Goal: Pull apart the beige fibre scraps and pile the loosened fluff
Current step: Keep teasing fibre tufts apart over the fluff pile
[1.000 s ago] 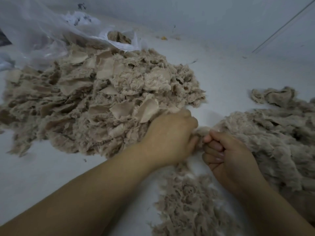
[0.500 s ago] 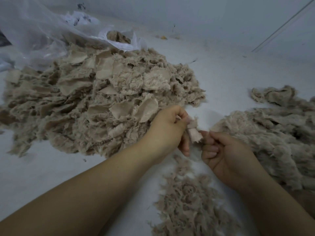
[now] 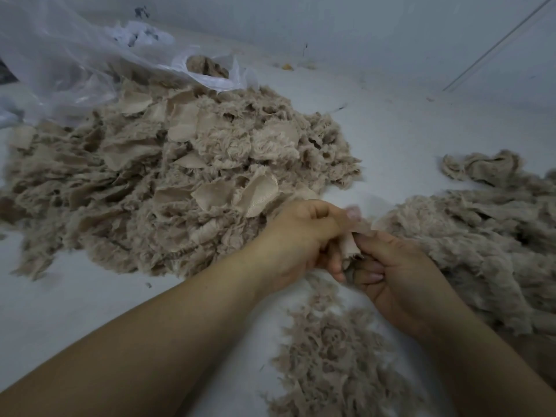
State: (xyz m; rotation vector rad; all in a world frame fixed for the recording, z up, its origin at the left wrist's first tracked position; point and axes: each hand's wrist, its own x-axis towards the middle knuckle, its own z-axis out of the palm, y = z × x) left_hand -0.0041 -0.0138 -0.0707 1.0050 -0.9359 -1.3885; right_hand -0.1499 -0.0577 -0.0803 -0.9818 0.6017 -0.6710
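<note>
Small beige woven fibre scrap (image 3: pixel 350 246) | you are pinching it with left hand (image 3: pixel 301 239) and right hand (image 3: pixel 400 275) | handling light, limp, fraying; be gripping opposite edges.

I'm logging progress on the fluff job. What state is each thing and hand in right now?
left hand: pinching the scrap
right hand: gripping the scrap
scrap: held between both hands
scrap heap: piled, unpicked
fluff pile: loosened, heaped
small fluff patch: scattered
plastic bag: open, crumpled

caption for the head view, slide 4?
Both hands, left hand and right hand, pinch one beige scrap between scrap heap and fluff pile.
</note>
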